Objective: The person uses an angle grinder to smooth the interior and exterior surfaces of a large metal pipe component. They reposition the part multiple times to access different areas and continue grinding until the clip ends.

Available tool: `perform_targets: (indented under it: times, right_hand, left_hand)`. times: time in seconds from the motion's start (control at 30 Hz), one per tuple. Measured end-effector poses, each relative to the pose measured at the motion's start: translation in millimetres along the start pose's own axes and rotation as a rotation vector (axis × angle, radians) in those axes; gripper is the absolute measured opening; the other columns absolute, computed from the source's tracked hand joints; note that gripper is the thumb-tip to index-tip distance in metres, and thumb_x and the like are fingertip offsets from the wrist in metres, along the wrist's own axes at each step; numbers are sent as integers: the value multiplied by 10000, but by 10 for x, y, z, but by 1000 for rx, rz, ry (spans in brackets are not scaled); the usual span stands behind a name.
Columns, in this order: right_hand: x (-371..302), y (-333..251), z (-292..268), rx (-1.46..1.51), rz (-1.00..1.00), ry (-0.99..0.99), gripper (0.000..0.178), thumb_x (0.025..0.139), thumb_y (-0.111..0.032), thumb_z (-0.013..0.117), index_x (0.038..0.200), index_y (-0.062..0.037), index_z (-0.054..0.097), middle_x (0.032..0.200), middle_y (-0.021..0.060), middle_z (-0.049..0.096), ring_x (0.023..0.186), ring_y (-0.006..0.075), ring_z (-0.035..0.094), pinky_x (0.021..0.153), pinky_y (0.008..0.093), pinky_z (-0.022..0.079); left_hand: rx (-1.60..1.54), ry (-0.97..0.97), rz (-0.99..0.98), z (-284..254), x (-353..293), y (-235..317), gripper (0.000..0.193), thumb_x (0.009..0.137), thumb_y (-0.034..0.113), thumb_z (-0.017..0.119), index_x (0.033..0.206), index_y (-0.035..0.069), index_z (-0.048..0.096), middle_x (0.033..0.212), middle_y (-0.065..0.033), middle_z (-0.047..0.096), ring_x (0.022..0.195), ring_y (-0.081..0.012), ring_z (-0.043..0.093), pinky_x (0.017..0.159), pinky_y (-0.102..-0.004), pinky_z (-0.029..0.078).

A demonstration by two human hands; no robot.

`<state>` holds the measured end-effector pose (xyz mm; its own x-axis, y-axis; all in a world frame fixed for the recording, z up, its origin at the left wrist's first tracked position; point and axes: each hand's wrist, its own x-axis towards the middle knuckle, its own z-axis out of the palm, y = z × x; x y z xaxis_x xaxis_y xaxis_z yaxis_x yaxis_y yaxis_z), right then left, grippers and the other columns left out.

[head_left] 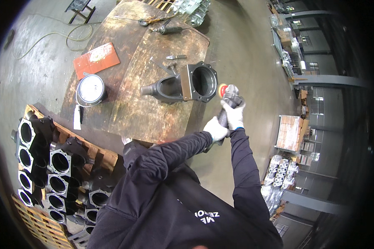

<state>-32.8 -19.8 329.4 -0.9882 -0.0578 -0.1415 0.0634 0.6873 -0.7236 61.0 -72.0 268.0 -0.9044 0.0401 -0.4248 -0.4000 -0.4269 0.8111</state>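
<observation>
Both my hands wear white gloves and hold a dark grey disc sander [223,119] beyond the table's right edge. My left hand [216,129] is closed round the rear of its body. Further forward, my right hand [234,113] wraps the body close to the head. The sander's red and yellow disc [222,90] faces the open flange of a black metal casting [204,81]; whether it touches the rim I cannot tell. The casting lies on its side on the worn wooden table [133,112], a brown flat plate [187,84] standing against its flange.
A can [91,89], a scraper [77,117] and a red board [96,60] lie at the table's left. Beyond the casting are small hand tools [176,57] and another power tool [168,30]. Black castings [59,162] fill pallets at lower left; a hose [50,39] loops across the floor.
</observation>
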Motion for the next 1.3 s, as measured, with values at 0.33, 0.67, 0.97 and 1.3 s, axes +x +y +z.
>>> perform_targets:
  times: [0.33, 0.67, 0.97, 1.3]
  right_hand:
    - [-37, 202, -53, -181, -19, -61, 1102, 727, -248, 881, 1535, -14, 170, 1420, 284, 491, 1282, 383, 544, 1076, 461, 451]
    - [394, 1262, -633, 334, 47, -32, 1120, 647, -29, 918, 1510, -32, 205, 1414, 210, 427, 1261, 305, 504, 1037, 443, 486]
    - [1162, 2712, -980, 707, 298, -131, 1000, 722, 126, 794, 1481, -139, 199, 1092, 189, 606, 728, 281, 682, 651, 453, 600]
    - [1987, 3606, -1748, 661, 459, 153, 737, 731, 11, 849, 1369, -49, 486, 1234, 119, 633, 974, 269, 675, 849, 442, 595]
  left_hand:
    - [-77, 42, -7, 260, 233, -477, 704, 587, 218, 857, 1171, -52, 572, 1026, -188, 701, 933, -289, 700, 835, -362, 562]
    - [508, 155, -33, 910, 289, -386, 755, 668, 325, 789, 1241, -65, 489, 1066, -292, 696, 1012, -404, 708, 880, -420, 565]
    - [673, 185, -205, 1853, 968, -841, 943, 717, 514, 829, 1362, -52, 438, 1171, -310, 668, 1091, -417, 673, 958, -438, 528]
    - [509, 717, -30, 1064, 28, -807, 526, 946, 367, 726, 1294, 1, 578, 1219, -199, 686, 1151, -298, 667, 995, -377, 514]
